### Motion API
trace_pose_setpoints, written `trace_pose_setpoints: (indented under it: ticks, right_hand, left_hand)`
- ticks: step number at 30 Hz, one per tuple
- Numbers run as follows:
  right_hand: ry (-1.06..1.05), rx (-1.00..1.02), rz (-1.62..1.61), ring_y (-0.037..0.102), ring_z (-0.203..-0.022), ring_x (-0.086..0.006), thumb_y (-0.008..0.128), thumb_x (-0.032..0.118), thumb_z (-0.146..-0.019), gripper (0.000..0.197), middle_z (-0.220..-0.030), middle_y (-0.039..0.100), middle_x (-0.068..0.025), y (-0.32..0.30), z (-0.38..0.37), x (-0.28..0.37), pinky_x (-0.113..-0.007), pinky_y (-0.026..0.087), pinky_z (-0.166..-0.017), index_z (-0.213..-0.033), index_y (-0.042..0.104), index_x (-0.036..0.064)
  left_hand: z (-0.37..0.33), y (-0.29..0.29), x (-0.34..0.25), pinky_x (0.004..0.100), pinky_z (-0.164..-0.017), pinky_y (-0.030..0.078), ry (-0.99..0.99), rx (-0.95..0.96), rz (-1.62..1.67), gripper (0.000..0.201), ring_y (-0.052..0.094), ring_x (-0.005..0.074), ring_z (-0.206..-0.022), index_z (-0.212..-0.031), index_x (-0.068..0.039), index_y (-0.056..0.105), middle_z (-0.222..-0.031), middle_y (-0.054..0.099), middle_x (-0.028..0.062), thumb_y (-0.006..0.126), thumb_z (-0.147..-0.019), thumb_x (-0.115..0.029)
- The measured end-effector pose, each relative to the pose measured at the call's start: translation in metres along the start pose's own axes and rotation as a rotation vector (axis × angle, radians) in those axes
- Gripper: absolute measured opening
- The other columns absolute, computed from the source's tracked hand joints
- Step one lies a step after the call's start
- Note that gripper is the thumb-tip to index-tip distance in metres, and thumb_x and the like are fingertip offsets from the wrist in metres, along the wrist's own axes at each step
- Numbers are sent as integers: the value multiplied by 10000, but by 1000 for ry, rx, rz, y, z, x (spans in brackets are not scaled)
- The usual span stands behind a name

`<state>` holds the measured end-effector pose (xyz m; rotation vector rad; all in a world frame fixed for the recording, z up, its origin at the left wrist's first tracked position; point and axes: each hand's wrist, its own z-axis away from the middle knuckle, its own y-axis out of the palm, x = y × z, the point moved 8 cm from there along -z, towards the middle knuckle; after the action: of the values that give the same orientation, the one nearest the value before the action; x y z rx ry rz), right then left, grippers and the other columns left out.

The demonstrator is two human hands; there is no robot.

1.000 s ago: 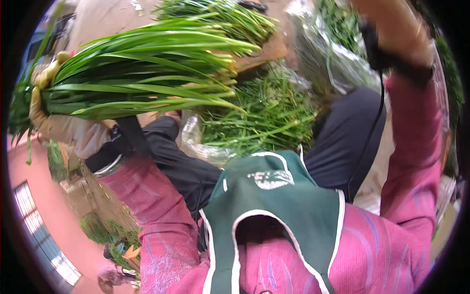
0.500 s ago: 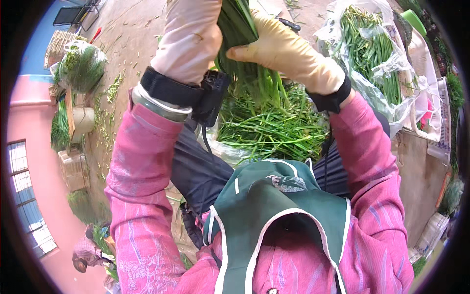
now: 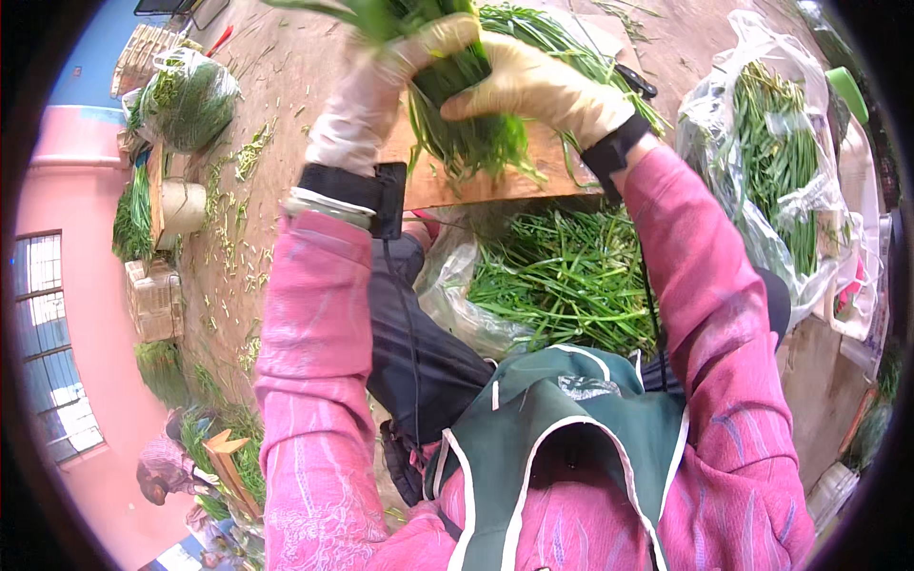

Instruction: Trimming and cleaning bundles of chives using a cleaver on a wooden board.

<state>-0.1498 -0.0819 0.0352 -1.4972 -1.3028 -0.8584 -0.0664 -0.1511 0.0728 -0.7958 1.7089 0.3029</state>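
A thick bunch of long green chives point(image 3: 473, 143) is held up over a wooden board point(image 3: 447, 193) in front of me. My left hand point(image 3: 419, 52), in a pale glove, is closed round its upper part and somewhat smeared by motion. Lower down, my gloved right hand point(image 3: 533, 84) grips the same bunch from the right, thumb across it. The loose ends hang toward the board, and the blades at the top are blurred. More chives point(image 3: 547, 38) lie on the board behind my right hand. Between my knees is a heap of green cuttings point(image 3: 571, 271) in a clear plastic bag point(image 3: 447, 290).
A clear bag of chives point(image 3: 776, 162) stands to the right, beside a white crate point(image 3: 862, 200). A black-handled object point(image 3: 636, 81) lies past my right hand. At far left are a stuffed bag of greens point(image 3: 188, 100) and scraps on the floor point(image 3: 233, 219). A person point(image 3: 162, 466) is at lower left.
Both hands still hold the bunch, and my left hand now wraps across it. The view has shifted, so the wooden board and the chives on it now show.
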Motion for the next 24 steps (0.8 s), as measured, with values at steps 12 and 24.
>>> trace_pose_setpoints:
  ticks: [12,24]
  right_hand:
    - [-115,-142,-339,594,-862,-101,714,17,-795,288,-949,652,-6,12,-39,-24,-266,489,-752,-1069,630,41]
    - [278,8,136,627,-814,-149,763,197,-706,352,-888,698,-55,0,-38,-14,-291,497,-752,-1013,674,50]
  left_hand:
    - [-12,-2,0,295,-772,516,38,-128,236,243,654,139,-854,-1002,-25,689,-936,689,42,768,-804,-142]
    - [-13,-21,6,249,-650,497,-75,-281,252,210,629,101,-734,-1002,-43,692,-841,685,9,769,-827,-131]
